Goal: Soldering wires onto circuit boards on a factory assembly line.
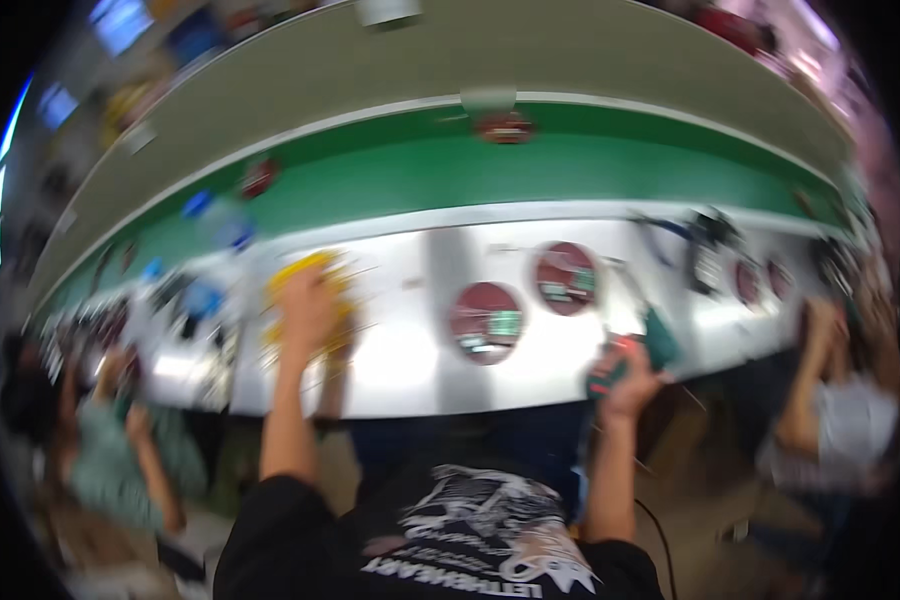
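My left hand [308, 300] is closed over a bundle of thin yellow strands [288, 275] on the white worktop; motion blur hides the fingertips, and some thin ends stick out to the right. In my right hand [630, 388] is a dark green and red hand-held power tool [658, 340], held over the front edge of the worktop; its exact kind is too blurred to make out. Between my hands lie two dark red discs with pale green patches, a nearer disc [487, 322] and a farther disc [566, 278].
A clear bottle with blue ends [222, 222] lies toward the back left. Dark tools [708, 240] rest at the right, near smaller red discs [748, 282]. A green strip [370, 165] runs behind the white worktop [400, 370]. Co-workers sit at both sides; a black cord [662, 530] hangs below.
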